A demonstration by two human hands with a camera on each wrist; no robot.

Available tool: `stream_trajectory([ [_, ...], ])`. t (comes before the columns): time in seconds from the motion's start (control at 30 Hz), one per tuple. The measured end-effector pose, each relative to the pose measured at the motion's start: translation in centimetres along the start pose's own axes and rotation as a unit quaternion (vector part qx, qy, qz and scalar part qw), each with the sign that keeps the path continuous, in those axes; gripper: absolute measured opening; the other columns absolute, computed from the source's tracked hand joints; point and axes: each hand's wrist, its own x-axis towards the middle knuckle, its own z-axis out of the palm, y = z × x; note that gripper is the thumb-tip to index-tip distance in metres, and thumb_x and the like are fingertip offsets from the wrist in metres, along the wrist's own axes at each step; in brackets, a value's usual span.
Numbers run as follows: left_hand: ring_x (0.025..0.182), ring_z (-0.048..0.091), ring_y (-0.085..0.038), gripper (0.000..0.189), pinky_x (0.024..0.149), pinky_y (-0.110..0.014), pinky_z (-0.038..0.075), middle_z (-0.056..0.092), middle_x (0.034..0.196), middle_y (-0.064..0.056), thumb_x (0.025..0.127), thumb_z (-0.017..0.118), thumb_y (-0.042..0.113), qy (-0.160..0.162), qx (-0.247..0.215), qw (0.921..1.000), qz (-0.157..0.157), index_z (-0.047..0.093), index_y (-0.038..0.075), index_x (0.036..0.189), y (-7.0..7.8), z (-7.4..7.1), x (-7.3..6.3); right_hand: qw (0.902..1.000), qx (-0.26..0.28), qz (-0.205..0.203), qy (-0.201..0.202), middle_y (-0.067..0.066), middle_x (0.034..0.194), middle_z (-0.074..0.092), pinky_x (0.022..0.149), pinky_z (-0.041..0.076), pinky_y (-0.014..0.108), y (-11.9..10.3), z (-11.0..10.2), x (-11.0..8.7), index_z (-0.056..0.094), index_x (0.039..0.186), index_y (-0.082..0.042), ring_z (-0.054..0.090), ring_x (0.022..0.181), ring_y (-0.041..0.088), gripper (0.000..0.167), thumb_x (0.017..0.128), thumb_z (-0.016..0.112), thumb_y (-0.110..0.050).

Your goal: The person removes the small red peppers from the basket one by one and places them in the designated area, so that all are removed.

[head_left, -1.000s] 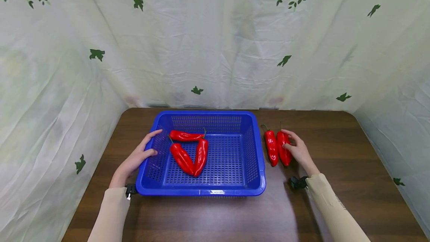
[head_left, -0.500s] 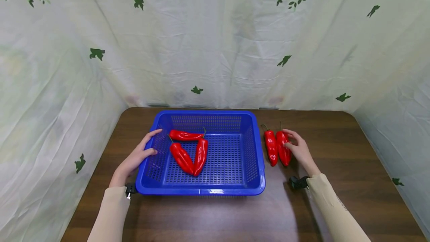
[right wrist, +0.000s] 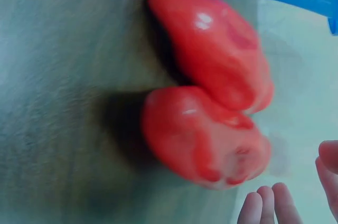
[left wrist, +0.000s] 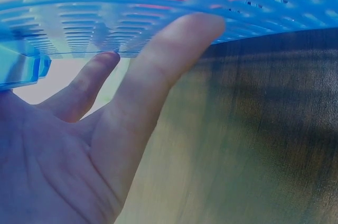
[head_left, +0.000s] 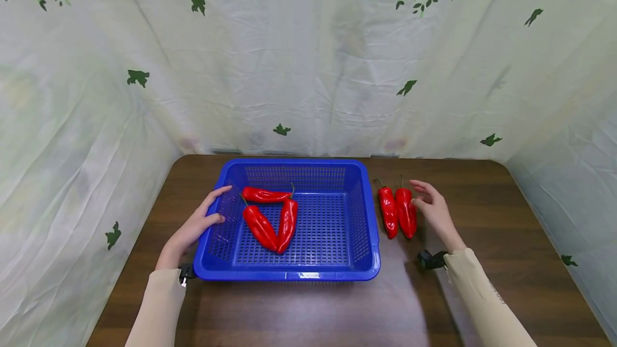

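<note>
R hand nearer, thumb & fingers apart, holding nothing; just left of it, 1 glossy red elongated pepper on brown wood-grain table, long axis near-far; L hand straight-fingered on blue perforated plastic basket's rim.

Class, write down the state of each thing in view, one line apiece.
Basket: upright on the table, partly filled
Basket peppers: three, lying down
Table peppers: two, side by side, stems on
Left hand: touching the basket's left rim
Right hand: holding nothing, beside the table peppers
Curtain: hanging, wrinkled
</note>
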Motion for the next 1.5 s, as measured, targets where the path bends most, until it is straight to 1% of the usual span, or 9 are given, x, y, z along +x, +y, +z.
stream_trajectory([
  [0.23,0.125,0.03,-0.049,0.065,0.087,-0.051,0.047,0.005,0.155,-0.018,0.094,0.045,0.005,0.002,0.001,1.0,0.001,0.021,0.025,0.151,0.0,0.0,0.0,0.999,0.035,-0.027,-0.009,0.027,0.137,0.043,0.08,0.042,0.012,-1.1,0.0,0.2,0.043,0.14,0.001,0.046,0.12,0.044,0.045,0.095,0.048,-0.001],
  [0.4,0.126,0.029,-0.049,0.066,0.088,-0.053,0.046,0.004,0.155,-0.018,0.094,0.045,0.005,0.001,0.001,1.0,0.001,0.021,0.025,0.151,0.0,0.0,0.0,0.9976,0.055,-0.038,-0.018,0.025,0.139,0.043,0.08,0.042,0.012,-2.6,0.2,0.0,0.043,0.14,0.0,0.044,0.122,0.044,0.045,0.095,0.048,-0.002],
  [0.73,0.127,0.029,-0.049,0.065,0.089,-0.053,0.045,0.004,0.155,-0.017,0.094,0.045,0.005,-0.001,-0.002,1.0,0.004,0.021,0.025,0.151,-0.1,0.0,0.0,0.9931,0.095,-0.055,-0.042,0.019,0.137,0.046,0.086,0.048,0.024,-5.5,1.4,-0.4,0.044,0.14,-0.003,0.05,0.115,0.036,0.043,0.097,0.048,-0.007],
  [0.97,0.125,0.031,-0.05,0.065,0.087,-0.052,0.047,0.004,0.155,-0.018,0.094,0.045,0.005,-0.001,-0.003,1.0,0.002,0.021,0.025,0.151,0.0,0.0,0.0,0.9883,0.119,-0.064,-0.07,0.023,0.132,0.049,0.088,0.05,0.034,-7.2,2.3,-0.5,0.045,0.138,0.001,0.059,0.098,0.01,0.041,0.098,0.046,-0.005],
  [1.03,0.124,0.031,-0.05,0.065,0.087,-0.051,0.047,0.005,0.155,-0.018,0.094,0.045,0.005,0.0,-0.004,1.0,0.001,0.021,0.025,0.151,0.0,0.0,0.0,0.987,0.126,-0.063,-0.077,0.024,0.13,0.05,0.089,0.049,0.038,-7.6,2.5,-0.4,0.045,0.138,0.001,0.06,0.096,0.009,0.04,0.098,0.046,-0.003],
  [1.13,0.124,0.032,-0.049,0.066,0.086,-0.048,0.047,0.006,0.154,-0.018,0.093,0.045,0.004,0.001,-0.006,1.0,0.001,0.021,0.025,0.151,0.0,0.0,0.0,0.9855,0.133,-0.06,-0.086,0.024,0.129,0.052,0.09,0.049,0.04,-8.2,2.9,-0.4,0.044,0.138,0.001,0.062,0.096,0.011,0.04,0.098,0.045,-0.003],
  [1.3,0.123,0.032,-0.049,0.066,0.086,-0.047,0.048,0.006,0.154,-0.019,0.093,0.044,0.004,0.001,-0.006,1.0,0.001,0.021,0.025,0.151,0.0,0.0,0.0,0.9816,0.151,-0.06,-0.101,0.026,0.129,0.051,0.088,0.05,0.04,-9.2,3.7,-0.3,0.044,0.138,0.001,0.061,0.102,0.03,0.04,0.098,0.045,-0.003],
  [1.37,0.124,0.032,-0.049,0.066,0.086,-0.048,0.048,0.005,0.154,-0.019,0.093,0.044,0.004,0.001,-0.006,1.0,-0.001,0.021,0.025,0.151,0.1,0.0,-0.1,0.9788,0.163,-0.063,-0.108,0.027,0.128,0.051,0.088,0.049,0.044,-9.6,4.0,-0.4,0.044,0.137,0.002,0.059,0.103,0.037,0.04,0.098,0.046,-0.003],
  [1.5,0.124,0.032,-0.049,0.066,0.086,-0.048,0.047,0.006,0.154,-0.019,0.094,0.044,0.004,0.0,-0.006,1.0,-0.003,0.021,0.025,0.151,0.1,0.0,0.0,0.9758,0.168,-0.069,-0.121,0.029,0.128,0.05,0.087,0.05,0.044,-10.2,4.7,-0.6,0.045,0.137,0.001,0.057,0.104,0.042,0.039,0.097,0.045,-0.002],
])
